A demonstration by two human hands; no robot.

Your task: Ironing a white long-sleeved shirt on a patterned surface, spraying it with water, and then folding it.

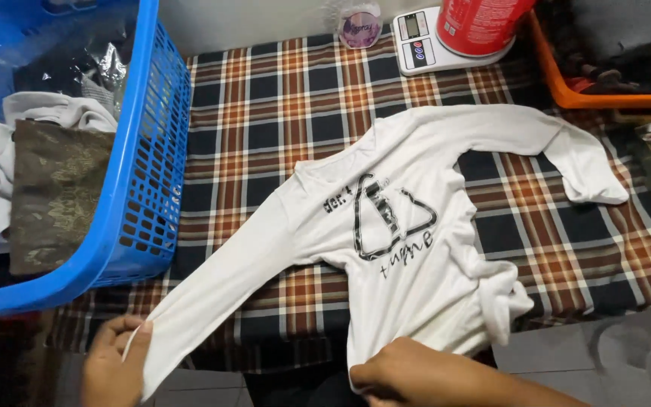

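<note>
There, the white long-sleeved shirt [416, 226] lay spread across the checked tabletop [280, 98], left hand [114, 365] pinching its sleeve cuff, right hand [408, 373] gripping its hem.

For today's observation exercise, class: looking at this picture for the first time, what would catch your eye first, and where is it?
First comes the white long-sleeved shirt with a black print, spread across the plaid cloth in the middle. The left hand pinches a sleeve cuff at the near edge, while the right hand grips the hem. Next, the bright blue laundry basket of clothes stands at the left.
</note>
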